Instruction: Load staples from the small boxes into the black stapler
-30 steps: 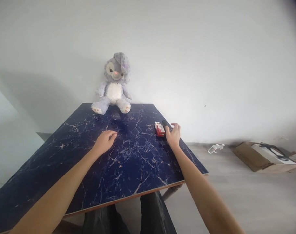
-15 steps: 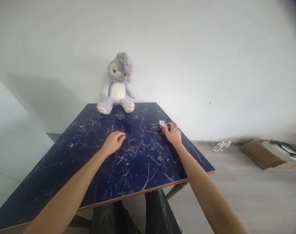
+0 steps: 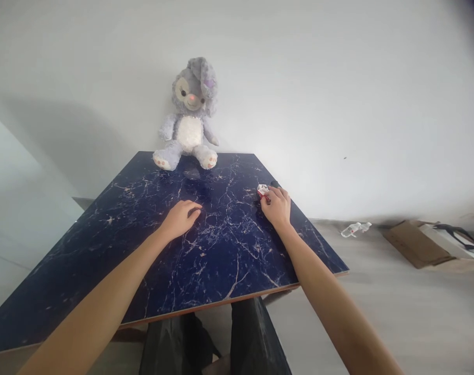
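A small red-and-white box (image 3: pixel 262 189), much like a cigarette pack, stands near the right side of the dark blue marble-patterned table (image 3: pixel 221 260). My right hand (image 3: pixel 276 205) is closed round it, covering most of its front and right side. Just behind those fingers a small dark object (image 3: pixel 275 184) peeks out, mostly hidden. My left hand (image 3: pixel 181 217) rests at the middle of the table, fingers loosely curved, thumb apart from them, holding nothing visible.
A grey plush rabbit (image 3: pixel 190 130) sits at the table's far edge against the white wall (image 3: pixel 299 94). On the floor to the right lie clear plastic bottles (image 3: pixel 354 229) and a cardboard box (image 3: pixel 416 245) with a black strap-like thing on top.
My right hand has shifted from beside the red-and-white box to over it and now hides more of it. My left hand keeps its place on the table. The view has tilted slightly down.
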Demonstrator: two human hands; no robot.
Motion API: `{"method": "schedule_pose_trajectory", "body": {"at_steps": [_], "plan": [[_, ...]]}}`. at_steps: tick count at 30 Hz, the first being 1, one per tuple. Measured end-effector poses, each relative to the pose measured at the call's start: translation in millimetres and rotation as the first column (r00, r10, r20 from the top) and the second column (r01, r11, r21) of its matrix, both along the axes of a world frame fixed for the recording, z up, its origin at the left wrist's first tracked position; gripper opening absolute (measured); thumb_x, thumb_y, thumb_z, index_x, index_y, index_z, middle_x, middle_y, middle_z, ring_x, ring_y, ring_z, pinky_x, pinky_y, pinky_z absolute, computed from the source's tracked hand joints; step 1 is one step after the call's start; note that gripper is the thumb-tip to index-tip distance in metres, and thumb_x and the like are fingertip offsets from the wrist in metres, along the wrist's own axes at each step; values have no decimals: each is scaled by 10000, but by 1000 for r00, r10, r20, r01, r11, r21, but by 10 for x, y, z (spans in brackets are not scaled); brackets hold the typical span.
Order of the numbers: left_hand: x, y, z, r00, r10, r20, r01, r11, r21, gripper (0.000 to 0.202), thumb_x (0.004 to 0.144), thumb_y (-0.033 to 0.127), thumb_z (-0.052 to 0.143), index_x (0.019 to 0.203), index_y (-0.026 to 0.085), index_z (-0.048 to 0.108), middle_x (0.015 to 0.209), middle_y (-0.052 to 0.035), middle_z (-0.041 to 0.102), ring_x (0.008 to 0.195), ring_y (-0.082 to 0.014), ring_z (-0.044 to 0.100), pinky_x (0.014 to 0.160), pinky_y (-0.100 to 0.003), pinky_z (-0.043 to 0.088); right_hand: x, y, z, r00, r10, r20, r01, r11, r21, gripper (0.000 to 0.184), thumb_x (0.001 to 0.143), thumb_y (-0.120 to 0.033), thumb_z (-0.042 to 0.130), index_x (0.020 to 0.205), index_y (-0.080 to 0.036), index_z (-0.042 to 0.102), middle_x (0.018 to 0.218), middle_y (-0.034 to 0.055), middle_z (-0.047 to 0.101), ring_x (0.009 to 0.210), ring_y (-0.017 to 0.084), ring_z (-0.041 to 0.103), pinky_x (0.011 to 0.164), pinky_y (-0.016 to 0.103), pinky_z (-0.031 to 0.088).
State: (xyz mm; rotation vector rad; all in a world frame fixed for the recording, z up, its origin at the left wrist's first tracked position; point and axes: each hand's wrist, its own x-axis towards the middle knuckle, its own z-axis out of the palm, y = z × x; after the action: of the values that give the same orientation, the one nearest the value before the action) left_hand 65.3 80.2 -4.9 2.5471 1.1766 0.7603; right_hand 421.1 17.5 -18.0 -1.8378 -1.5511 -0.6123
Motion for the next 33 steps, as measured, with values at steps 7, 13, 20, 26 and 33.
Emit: {"method": "schedule_pose_trajectory", "body": {"at_steps": [7, 13, 20, 26, 33], "plan": [[-6, -8, 23, 1000, -1, -13, 1, 1000, -20, 362, 954, 432, 444, 1119, 238, 700, 1150, -73, 696, 1073, -273, 591, 950, -442, 468, -57, -12, 41, 996, -38, 77, 38, 999, -10, 200, 891, -228, 480, 881, -200, 678, 911, 98, 687, 1064, 299, 451, 985, 445, 302], [1, -14, 25, 1000, 0, -14, 0, 1000, -20, 359, 953, 431, 440, 1106, 243, 705, 1136, -70, 701, 1066, -273, 595, 944, -440, 474, -73, 55, 36, 989, -89, 116, 90, 996, -4, 190, 900, -231, 482, 916, -192, 667, 907, 105, 642, 1017, 294, 435, 964, 444, 277], [5, -21, 43, 1000, 19, -3, -19, 1000, 3, 368, 956, 432, 441, 1128, 234, 700, 1155, -74, 697, 1080, -272, 590, 982, -459, 464, -156, 96, 154, 993, -117, 25, 118, 993, -27, 245, 946, -267, 448, 1009, -171, 664, 1051, 135, 608, 1054, 299, 434, 951, 458, 312], [53, -51, -16, 995, -32, -94, 37, 998, 52, 538, 967, 521, 413, 1413, 247, 532, 1465, -99, 517, 1366, -321, 421, 1120, -520, 338, -1044, 137, 178, 869, 494, 3, -479, 845, -238, 471, 985, -429, 409, 1387, -214, 526, 1461, 103, 462, 1330, 300, 387, 1117, 453, 311], [8, -14, -146, 956, -57, -286, 38, 997, -72, 674, 950, 651, 330, 1513, 285, 396, 1627, -86, 237, 1494, -375, 183, 1171, -591, 199, -1322, 391, 16, 805, 566, -180, -577, 672, -465, 593, 970, -555, 415, 1437, -201, 503, 1540, 112, 405, 1446, 307, 311, 1175, 479, 257]]}}
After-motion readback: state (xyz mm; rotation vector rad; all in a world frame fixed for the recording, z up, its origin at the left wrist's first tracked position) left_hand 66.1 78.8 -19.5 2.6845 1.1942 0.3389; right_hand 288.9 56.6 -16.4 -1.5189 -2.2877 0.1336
